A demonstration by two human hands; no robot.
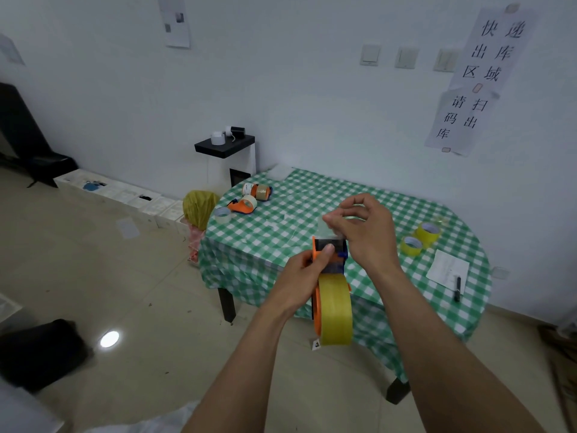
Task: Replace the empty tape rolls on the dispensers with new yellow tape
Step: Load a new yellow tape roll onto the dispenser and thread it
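Above table edge (368, 295), our left hand (301, 278) grips orange dispenser (318, 254); right hand (363, 231) pinches yellow tape (335, 310) end; threading under way, next pull it over blade.

Orange dispenser (338, 245), yellow roll (336, 314), in left hand (299, 279) — tape end (326, 228) in right hand (365, 232)

A white wall (312, 89) ran behind everything, with three pale switches (406, 57) side by side and a long paper sign (487, 73) of black characters at the right. Another printed sheet (175, 20) hung at the far left. The floor (140, 292) was beige tile, with a round spot of reflected light (110, 339) near left. A row of white boxes (125, 195) lined the wall's foot, ending by a small white cabinet with a black top (224, 146). The surface (312, 189) wore a green-and-white checked cloth over dark legs (227, 303).
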